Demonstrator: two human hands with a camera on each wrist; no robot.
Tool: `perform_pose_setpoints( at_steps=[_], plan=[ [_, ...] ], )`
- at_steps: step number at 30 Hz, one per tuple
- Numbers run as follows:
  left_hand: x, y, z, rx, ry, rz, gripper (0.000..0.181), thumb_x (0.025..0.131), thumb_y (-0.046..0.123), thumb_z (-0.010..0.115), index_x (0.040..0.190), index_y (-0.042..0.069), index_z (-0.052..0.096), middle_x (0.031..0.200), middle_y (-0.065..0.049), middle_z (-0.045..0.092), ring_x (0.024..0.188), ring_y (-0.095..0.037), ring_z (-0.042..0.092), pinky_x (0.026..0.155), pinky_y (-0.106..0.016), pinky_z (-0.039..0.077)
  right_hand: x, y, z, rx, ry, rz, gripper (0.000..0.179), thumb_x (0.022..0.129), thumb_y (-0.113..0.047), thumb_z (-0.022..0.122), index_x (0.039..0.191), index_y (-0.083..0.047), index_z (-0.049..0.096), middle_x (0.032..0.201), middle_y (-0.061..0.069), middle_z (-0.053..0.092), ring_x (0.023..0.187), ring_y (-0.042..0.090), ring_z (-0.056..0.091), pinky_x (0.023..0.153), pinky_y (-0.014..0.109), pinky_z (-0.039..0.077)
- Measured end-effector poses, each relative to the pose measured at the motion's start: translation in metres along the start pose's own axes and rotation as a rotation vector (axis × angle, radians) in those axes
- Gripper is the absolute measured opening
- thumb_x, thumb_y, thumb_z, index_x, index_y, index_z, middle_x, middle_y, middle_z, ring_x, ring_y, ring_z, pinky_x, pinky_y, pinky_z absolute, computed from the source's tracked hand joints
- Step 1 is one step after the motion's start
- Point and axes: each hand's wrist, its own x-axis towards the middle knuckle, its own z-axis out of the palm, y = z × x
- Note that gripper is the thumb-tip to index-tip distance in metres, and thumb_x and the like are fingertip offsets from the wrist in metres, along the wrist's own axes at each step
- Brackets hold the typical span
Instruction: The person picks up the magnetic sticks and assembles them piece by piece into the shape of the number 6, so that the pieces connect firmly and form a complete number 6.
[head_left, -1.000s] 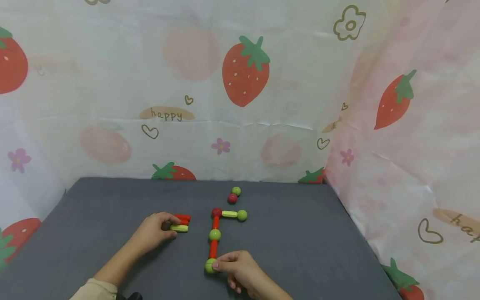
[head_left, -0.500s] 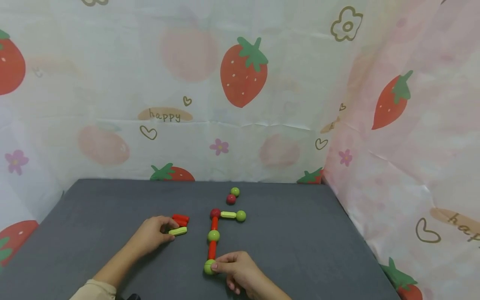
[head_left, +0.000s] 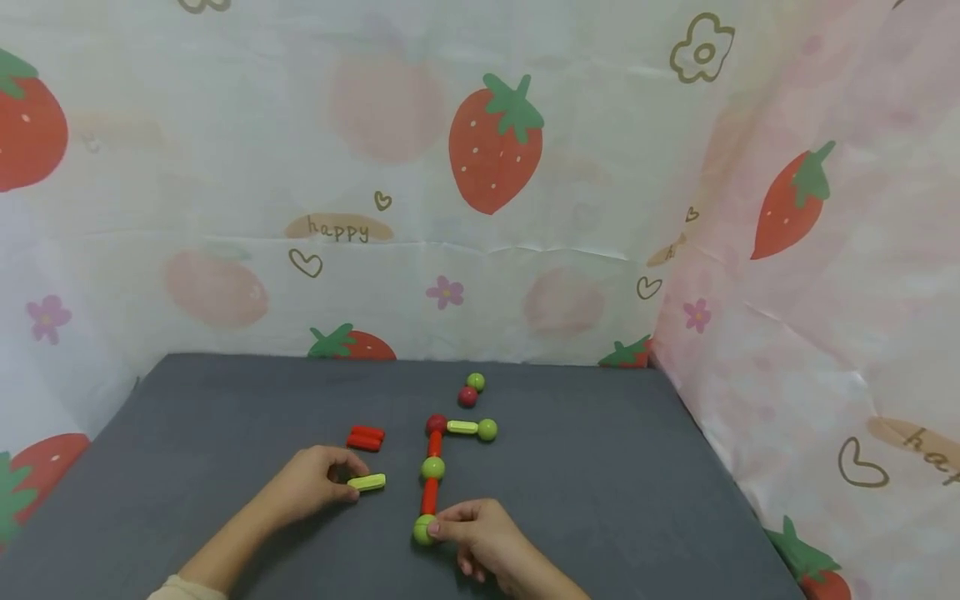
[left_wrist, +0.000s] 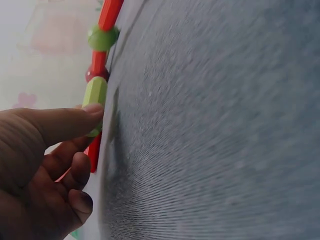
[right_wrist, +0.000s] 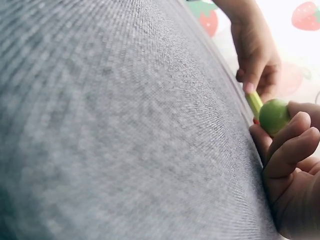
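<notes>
My left hand pinches a yellow-green rod between thumb and fingers; the rod points right, toward the chain of pieces. My right hand pinches a green ball at the near end of that chain. From this ball a red rod leads up to another green ball. Beyond it come a second red rod and a red ball. A second yellow-green rod runs right from the red ball to a green ball. The right wrist view shows the held green ball close up.
Two loose red rods lie side by side beyond the left hand. At the back of the dark grey table, a loose red ball and green ball sit together. A strawberry-print cloth hangs behind.
My left hand has drawn the yellow-green rod away from the two red rods, nearer to me and slightly right. The right hand keeps its hold on the green ball.
</notes>
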Motion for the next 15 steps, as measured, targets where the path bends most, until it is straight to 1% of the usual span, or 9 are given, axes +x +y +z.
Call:
perform_pose_setpoints(
  at_steps=[4,9,11,15],
  plan=[
    [-0.01,0.002,0.002,-0.014,-0.054,0.04,0.025,0.073,0.024,0.085,0.093,0.03,0.073,0.079,0.007,0.063,0.066,-0.011,0.049,0.057,-0.025,0.04,0.001,0.0,0.0,-0.013,0.001,-0.007,0.03,0.077,-0.037,0.081,0.096,-0.014,0.077,0.067,-0.005,0.067,0.036,0.004,0.04,0.032,0.02,0.031],
    [-0.021,0.003,0.005,-0.016,-0.106,0.081,0.023,0.071,0.023,0.085,0.09,0.031,0.073,0.077,0.009,0.064,0.066,-0.008,0.05,0.059,-0.024,0.041,0.001,-0.001,0.001,-0.016,0.004,-0.013,0.031,0.077,-0.038,0.081,0.096,-0.015,0.077,0.067,-0.006,0.067,0.036,0.004,0.041,0.033,0.02,0.032],
    [-0.025,0.005,0.006,-0.023,-0.126,0.09,0.023,0.071,0.023,0.085,0.089,0.031,0.073,0.08,0.01,0.066,0.068,-0.006,0.051,0.061,-0.023,0.041,0.0,-0.003,0.001,-0.015,0.005,-0.012,0.031,0.076,-0.038,0.082,0.096,-0.015,0.077,0.067,-0.006,0.067,0.036,0.004,0.041,0.033,0.02,0.032],
    [-0.03,0.009,0.011,-0.072,-0.178,0.082,0.024,0.07,0.023,0.086,0.09,0.029,0.074,0.083,0.008,0.068,0.07,-0.009,0.053,0.06,-0.024,0.042,0.0,-0.005,0.001,-0.017,0.011,-0.012,0.031,0.076,-0.038,0.082,0.096,-0.015,0.077,0.071,-0.005,0.07,0.037,0.004,0.042,0.033,0.02,0.032]
  ],
)
